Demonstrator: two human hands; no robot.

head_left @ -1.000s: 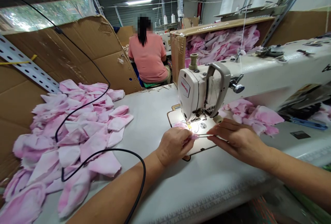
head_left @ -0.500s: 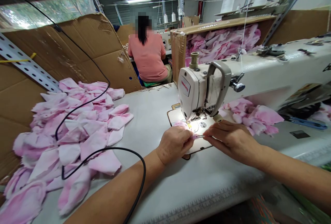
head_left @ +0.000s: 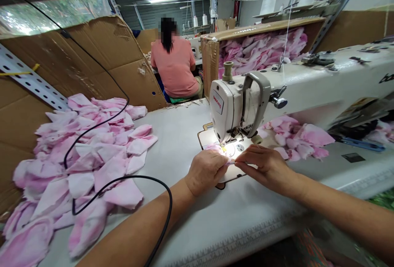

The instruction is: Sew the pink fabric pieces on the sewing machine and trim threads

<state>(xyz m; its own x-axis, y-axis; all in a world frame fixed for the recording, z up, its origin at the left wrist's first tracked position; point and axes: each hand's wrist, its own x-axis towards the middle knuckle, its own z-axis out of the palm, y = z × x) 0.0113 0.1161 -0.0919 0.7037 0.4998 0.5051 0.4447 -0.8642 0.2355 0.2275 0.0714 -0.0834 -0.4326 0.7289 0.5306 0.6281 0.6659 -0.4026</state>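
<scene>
The left hand (head_left: pixel 205 171) pinches a small pink fabric piece (head_left: pixel 215 148) lying under the sewing machine (head_left: pixel 235 107) head on the desk (head_left: pixel 178 135). The right hand (head_left: pixel 261 165) grips thin tweezers (head_left: pixel 233 162) closed at the fabric's edge. It seems wise to keep fingertips clear of the needle and the fabric flat.

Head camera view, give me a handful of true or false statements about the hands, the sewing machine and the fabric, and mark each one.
1. The left hand rests on a small pink fabric piece beside the needle of the sewing machine. True.
2. The right hand holds a pair of large scissors. False: it pinches a thin metal tool, its tip at the fabric.
3. A pile of pink fabric pieces lies on the table to the left of the machine. True.
4. The cardboard box behind the machine holds blue fabric. False: its contents are pink.
5. A person in a pink shirt sits beyond, back to the camera. True.
</scene>
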